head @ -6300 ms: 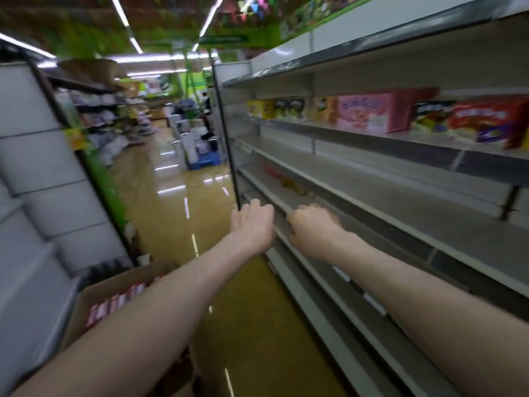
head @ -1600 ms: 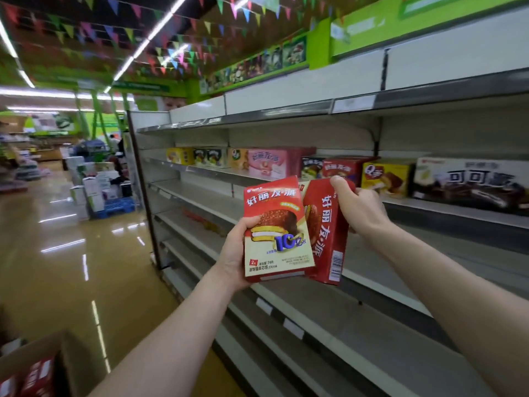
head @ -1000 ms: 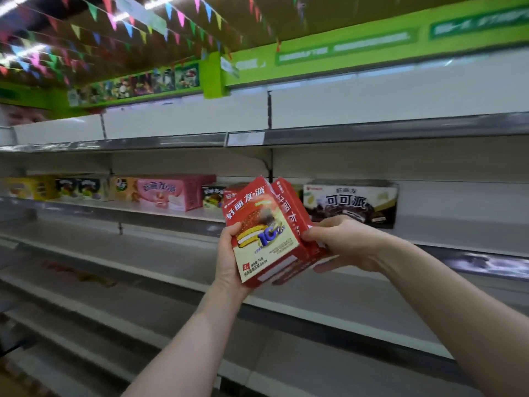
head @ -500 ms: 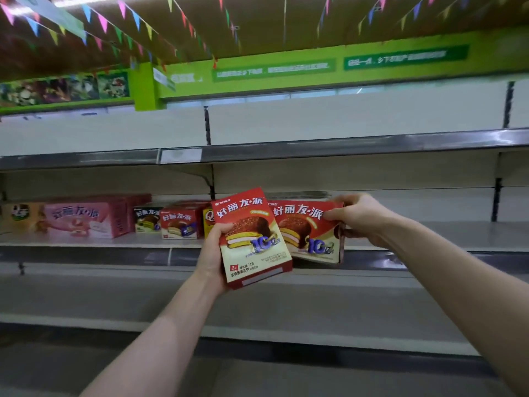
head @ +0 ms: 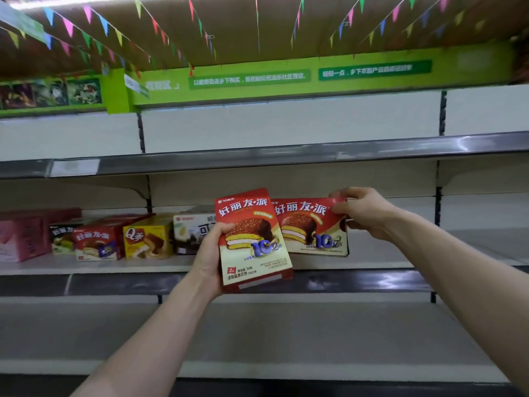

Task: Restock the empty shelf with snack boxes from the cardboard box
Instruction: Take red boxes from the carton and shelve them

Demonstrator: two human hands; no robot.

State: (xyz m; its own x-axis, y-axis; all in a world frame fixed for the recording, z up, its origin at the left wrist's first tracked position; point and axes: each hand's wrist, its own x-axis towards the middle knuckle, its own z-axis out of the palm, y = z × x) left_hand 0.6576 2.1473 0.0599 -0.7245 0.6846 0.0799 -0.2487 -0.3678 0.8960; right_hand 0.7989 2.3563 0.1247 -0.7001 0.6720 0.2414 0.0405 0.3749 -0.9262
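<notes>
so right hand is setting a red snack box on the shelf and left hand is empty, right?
Not quite: the left hand is not empty. It grips a second red box, held upright in front of the shelf. The right hand does hold the other red box on that shelf. The head view shows it.

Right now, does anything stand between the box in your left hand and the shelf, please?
Partly: the rear red pie box, held by the right hand, sits at the shelf just behind the front red pie box in the left hand; a white box flanks it. Farther right nothing visible blocks.
</notes>
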